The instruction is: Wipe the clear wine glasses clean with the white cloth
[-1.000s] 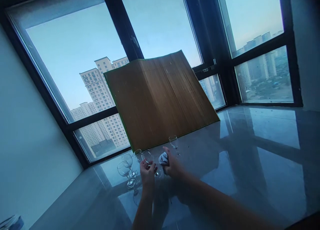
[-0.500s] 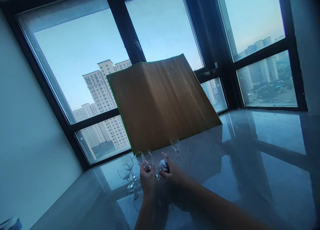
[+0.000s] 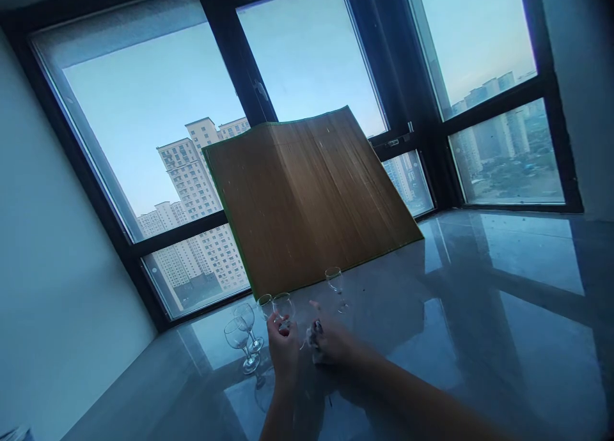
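My left hand (image 3: 284, 350) has its fingers closed around a clear wine glass (image 3: 283, 304), whose bowl rises above the fingertips. In my right hand (image 3: 333, 344), close by on the right, is a crumpled whitish cloth (image 3: 315, 350); motion blurs these fingers. Left of my hands, two stemmed glasses, a nearer one (image 3: 236, 333) and a farther one (image 3: 245, 314), stand upright on the glossy grey surface (image 3: 384, 294). The rim of another glass (image 3: 263, 300) shows partly behind the left hand. One more wine glass (image 3: 334, 278) stands apart, beyond my right hand.
A brown wooden-looking panel (image 3: 311, 192) with green edges leans against the dark window frame (image 3: 422, 153) behind the glasses. A pale wall (image 3: 57, 249) borders the surface on the left. Some object (image 3: 19, 434) shows at the bottom left corner.
My right hand has turned and drawn slightly down, with more of the cloth bunched at its fingers. My left hand keeps its hold on the glass. The view has shifted a little.
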Tool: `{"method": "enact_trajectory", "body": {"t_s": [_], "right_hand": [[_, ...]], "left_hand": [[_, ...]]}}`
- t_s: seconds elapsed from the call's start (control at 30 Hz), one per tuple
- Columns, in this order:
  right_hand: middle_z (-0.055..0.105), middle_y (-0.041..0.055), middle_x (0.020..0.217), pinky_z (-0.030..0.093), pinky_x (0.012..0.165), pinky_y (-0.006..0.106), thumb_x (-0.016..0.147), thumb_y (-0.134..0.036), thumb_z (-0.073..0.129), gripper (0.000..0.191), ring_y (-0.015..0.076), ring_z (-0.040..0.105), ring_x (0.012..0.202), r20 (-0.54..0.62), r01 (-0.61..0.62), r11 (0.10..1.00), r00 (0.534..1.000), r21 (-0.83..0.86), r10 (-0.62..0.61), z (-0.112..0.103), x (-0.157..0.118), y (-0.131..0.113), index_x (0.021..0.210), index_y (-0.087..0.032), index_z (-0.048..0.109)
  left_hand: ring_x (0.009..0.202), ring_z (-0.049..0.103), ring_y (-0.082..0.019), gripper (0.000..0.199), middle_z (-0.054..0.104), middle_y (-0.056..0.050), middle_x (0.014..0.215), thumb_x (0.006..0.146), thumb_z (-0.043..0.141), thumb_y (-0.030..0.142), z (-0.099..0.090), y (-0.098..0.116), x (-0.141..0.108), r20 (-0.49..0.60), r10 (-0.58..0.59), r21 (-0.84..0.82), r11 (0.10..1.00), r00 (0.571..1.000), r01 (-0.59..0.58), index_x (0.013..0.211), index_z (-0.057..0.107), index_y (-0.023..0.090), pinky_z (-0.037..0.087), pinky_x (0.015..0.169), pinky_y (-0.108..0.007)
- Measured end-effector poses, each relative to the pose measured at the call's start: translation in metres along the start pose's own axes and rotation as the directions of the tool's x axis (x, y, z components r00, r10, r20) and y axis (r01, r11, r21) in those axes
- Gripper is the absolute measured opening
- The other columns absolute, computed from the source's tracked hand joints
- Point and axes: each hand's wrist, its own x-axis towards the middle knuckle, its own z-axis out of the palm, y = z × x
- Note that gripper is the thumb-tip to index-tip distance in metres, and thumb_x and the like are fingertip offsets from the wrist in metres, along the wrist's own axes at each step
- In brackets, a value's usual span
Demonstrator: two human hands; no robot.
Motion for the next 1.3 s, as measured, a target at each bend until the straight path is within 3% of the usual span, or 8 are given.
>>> {"method": "enact_trajectory", "body": {"t_s": [0.1, 0.2, 0.3, 0.43, 0.73, 0.97, 1.2, 1.3], "right_hand": [[0.063, 0.0113, 0.126, 0.048, 0.088, 0.038, 0.066, -0.009, 0.064, 0.098, 0.0213, 0.063, 0.086, -0.037, 0.069, 0.992, 0.997, -0.102, -0.073, 0.001, 0.001, 0.002, 0.157, -0.031, 0.034], [0.063, 0.0117, 0.126, 0.051, 0.082, 0.035, 0.058, -0.007, 0.067, 0.109, 0.0203, 0.064, 0.083, 0.019, 0.037, 0.995, 0.999, -0.094, -0.036, 0.003, 0.001, -0.002, 0.158, -0.029, 0.030], [0.068, 0.0090, 0.112, 0.052, 0.079, 0.035, 0.061, -0.012, 0.069, 0.103, 0.0222, 0.066, 0.084, 0.071, 0.004, 0.999, 0.998, -0.049, -0.001, 0.006, -0.001, -0.007, 0.156, -0.027, 0.033], [0.068, 0.0076, 0.113, 0.053, 0.082, 0.037, 0.066, -0.017, 0.070, 0.092, 0.0239, 0.068, 0.090, 0.100, 0.058, 0.998, 0.993, 0.039, -0.062, 0.007, -0.002, -0.008, 0.152, -0.030, 0.039], [0.065, 0.0088, 0.110, 0.053, 0.085, 0.040, 0.071, -0.030, 0.076, 0.091, 0.0245, 0.063, 0.093, -0.113, 0.049, 0.999, 0.992, -0.015, -0.051, 0.007, 0.006, -0.003, 0.152, -0.026, 0.037], [0.069, 0.0050, 0.098, 0.054, 0.084, 0.040, 0.079, -0.036, 0.067, 0.083, 0.0240, 0.066, 0.089, -0.225, 0.031, 0.999, 0.974, 0.010, -0.028, 0.002, 0.002, -0.018, 0.153, -0.023, 0.032], [0.067, 0.0048, 0.098, 0.055, 0.083, 0.039, 0.078, -0.033, 0.068, 0.068, 0.0245, 0.067, 0.092, -0.383, 0.080, 0.995, 0.919, -0.054, -0.095, 0.005, 0.003, -0.013, 0.142, -0.026, 0.047], [0.066, 0.0062, 0.104, 0.055, 0.086, 0.039, 0.079, -0.031, 0.065, 0.065, 0.0237, 0.067, 0.094, -0.457, 0.113, 0.991, 0.880, -0.065, -0.130, 0.004, 0.006, -0.011, 0.141, -0.025, 0.047]], "left_hand": [[0.074, 0.068, -0.016, 0.056, 0.070, -0.012, 0.113, 0.079, 0.066, 0.038, 0.001, -0.001, 0.001, -0.016, 0.033, -0.007, 0.999, 0.999, -0.033, 0.129, 0.051, 0.017, 0.055, 0.071, -0.031], [0.074, 0.067, -0.017, 0.055, 0.071, -0.012, 0.111, 0.076, 0.068, 0.037, 0.004, -0.002, 0.002, -0.007, 0.065, -0.053, 0.997, 0.998, -0.065, 0.125, 0.053, 0.017, 0.056, 0.072, -0.032], [0.072, 0.066, -0.016, 0.056, 0.071, -0.011, 0.110, 0.074, 0.069, 0.036, 0.009, -0.004, 0.000, 0.031, 0.107, -0.063, 0.992, 0.994, -0.105, 0.125, 0.054, 0.017, 0.057, 0.069, -0.033], [0.064, 0.063, -0.015, 0.061, 0.071, -0.009, 0.104, 0.070, 0.071, 0.040, 0.015, -0.005, -0.005, 0.118, 0.140, -0.093, 0.987, 0.983, -0.129, 0.124, 0.054, 0.017, 0.055, 0.060, -0.031], [0.071, 0.068, -0.018, 0.066, 0.073, -0.011, 0.104, 0.070, 0.072, 0.048, 0.016, -0.001, -0.006, 0.201, 0.096, -0.086, 0.993, 0.975, -0.080, 0.125, 0.057, 0.016, 0.055, 0.066, -0.032], [0.093, 0.070, -0.022, 0.060, 0.075, -0.011, 0.108, 0.080, 0.066, 0.054, 0.015, 0.011, -0.013, 0.321, 0.045, -0.265, 0.963, 0.946, 0.044, 0.129, 0.061, 0.019, 0.054, 0.082, -0.033], [0.078, 0.067, -0.023, 0.063, 0.072, -0.008, 0.095, 0.082, 0.056, 0.066, 0.016, 0.037, -0.035, 0.352, -0.128, -0.289, 0.927, 0.927, 0.238, 0.129, 0.064, 0.024, 0.053, 0.063, -0.031], [0.067, 0.062, -0.019, 0.062, 0.070, -0.008, 0.095, 0.085, 0.049, 0.067, 0.017, 0.033, -0.037, 0.324, -0.118, -0.271, 0.939, 0.939, 0.212, 0.129, 0.063, 0.025, 0.051, 0.057, -0.030]]}}
